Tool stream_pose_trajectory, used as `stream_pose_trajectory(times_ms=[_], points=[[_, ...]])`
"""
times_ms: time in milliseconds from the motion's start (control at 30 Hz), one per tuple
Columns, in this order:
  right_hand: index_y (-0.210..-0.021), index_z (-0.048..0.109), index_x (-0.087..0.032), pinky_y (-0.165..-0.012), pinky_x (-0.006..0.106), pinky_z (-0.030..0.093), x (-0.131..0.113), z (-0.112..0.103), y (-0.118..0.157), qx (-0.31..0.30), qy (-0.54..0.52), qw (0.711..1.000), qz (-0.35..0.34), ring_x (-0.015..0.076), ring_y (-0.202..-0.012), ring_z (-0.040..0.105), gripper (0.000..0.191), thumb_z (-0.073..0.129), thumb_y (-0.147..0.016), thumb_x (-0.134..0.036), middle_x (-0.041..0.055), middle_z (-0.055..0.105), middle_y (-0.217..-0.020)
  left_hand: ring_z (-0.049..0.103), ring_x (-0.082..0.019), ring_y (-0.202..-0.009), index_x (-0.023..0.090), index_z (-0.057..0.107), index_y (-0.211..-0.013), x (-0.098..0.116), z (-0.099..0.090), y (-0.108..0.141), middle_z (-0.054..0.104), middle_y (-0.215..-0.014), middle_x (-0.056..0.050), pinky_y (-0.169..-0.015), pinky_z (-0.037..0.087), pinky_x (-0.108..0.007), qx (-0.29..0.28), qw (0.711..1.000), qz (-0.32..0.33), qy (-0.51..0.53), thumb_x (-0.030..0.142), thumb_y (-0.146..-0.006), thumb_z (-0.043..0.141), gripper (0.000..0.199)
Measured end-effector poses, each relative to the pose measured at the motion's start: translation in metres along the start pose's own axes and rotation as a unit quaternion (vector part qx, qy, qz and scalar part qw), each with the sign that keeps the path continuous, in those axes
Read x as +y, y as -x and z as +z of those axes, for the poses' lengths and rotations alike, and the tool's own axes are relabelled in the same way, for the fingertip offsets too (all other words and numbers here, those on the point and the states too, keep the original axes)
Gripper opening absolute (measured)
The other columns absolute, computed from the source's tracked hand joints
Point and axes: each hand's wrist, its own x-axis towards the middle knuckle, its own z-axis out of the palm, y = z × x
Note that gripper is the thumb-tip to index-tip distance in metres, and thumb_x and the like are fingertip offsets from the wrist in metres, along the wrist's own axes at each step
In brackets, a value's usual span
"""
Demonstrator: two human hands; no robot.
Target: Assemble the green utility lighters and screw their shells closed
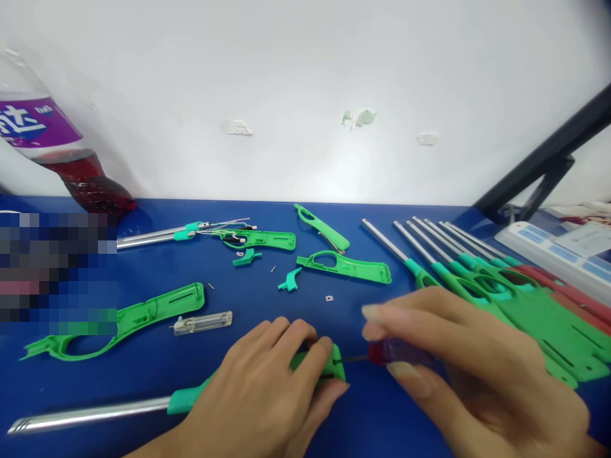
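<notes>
My left hand (267,385) is wrapped over the green handle of a long-nosed lighter (184,401), pressing it to the table. The lighter's metal tube points left; its handle end shows past my fingers. In my right hand (482,362) is a screwdriver (379,353) with a red and see-through handle, partly hidden by the fingers. Its thin shaft reaches left to a small hole near the handle's end. Beyond my left hand lie a clear fuel tank (203,322), a green half-shell (162,312) and a teal trigger (290,280).
Assembled lighters (520,305) lie in a row at right, near a white power strip (554,254). More half-shells (351,267), metal tubes with wires (157,237) and tiny screws (273,270) are scattered ahead. A soda bottle (81,159) stands back left, before the white wall.
</notes>
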Motion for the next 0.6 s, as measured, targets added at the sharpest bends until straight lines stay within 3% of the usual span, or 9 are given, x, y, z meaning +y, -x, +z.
stream_pose_trajectory(times_ms=[100,167,333,433,600], points=[[-0.157,0.061,-0.027,-0.069,0.029,0.067,0.0020,0.0020,-0.0024,-0.021,0.006,1.000,-0.016,0.0176,-0.090,0.082,0.054,0.063,-0.105,-0.011,0.0032,0.086,-0.114,0.082,-0.029,-0.088,0.019,0.071,-0.118,-0.0002,0.0035,0.0029,0.084,-0.108,-0.007,-0.072,0.070,-0.046,-0.008,1.000,0.003,-0.002,0.034,-0.122,0.035,0.039],[-0.152,0.064,-0.028,-0.066,0.028,0.067,0.0032,0.0019,-0.0049,-0.021,0.002,1.000,-0.016,0.0167,-0.085,0.082,0.048,0.066,-0.107,-0.014,0.0017,0.086,-0.109,0.082,-0.029,-0.087,0.019,0.071,-0.117,-0.0006,0.0025,0.0046,0.083,-0.106,-0.007,-0.073,0.070,-0.046,-0.006,1.000,0.001,-0.002,0.033,-0.122,0.035,0.039],[-0.117,0.080,-0.029,-0.049,0.021,0.061,0.0011,-0.0023,-0.0086,-0.010,0.007,1.000,-0.015,0.0127,-0.059,0.076,0.014,0.081,-0.104,-0.033,-0.0030,0.078,-0.081,0.078,-0.023,-0.073,0.019,0.070,-0.111,-0.0009,-0.0031,0.0019,0.081,-0.097,-0.005,-0.066,0.067,-0.040,-0.002,1.000,0.010,0.003,0.030,-0.121,0.037,0.036],[-0.116,0.080,-0.031,-0.049,0.022,0.061,0.0009,-0.0032,-0.0060,0.000,0.022,1.000,-0.017,0.0134,-0.060,0.077,0.012,0.079,-0.105,-0.037,-0.0029,0.080,-0.084,0.078,-0.025,-0.074,0.019,0.069,-0.109,-0.0010,-0.0027,-0.0003,0.080,-0.095,-0.005,-0.066,0.067,-0.042,-0.001,1.000,0.010,0.004,0.029,-0.121,0.037,0.036],[-0.126,0.075,-0.030,-0.049,0.026,0.061,0.0059,-0.0033,-0.0052,-0.011,-0.004,0.999,-0.030,0.0155,-0.064,0.077,0.024,0.079,-0.103,-0.024,-0.0010,0.086,-0.093,0.078,-0.026,-0.075,0.020,0.069,-0.111,-0.0008,-0.0010,0.0020,0.079,-0.098,-0.005,-0.065,0.067,-0.042,-0.018,1.000,0.004,0.013,0.031,-0.120,0.041,0.031]])
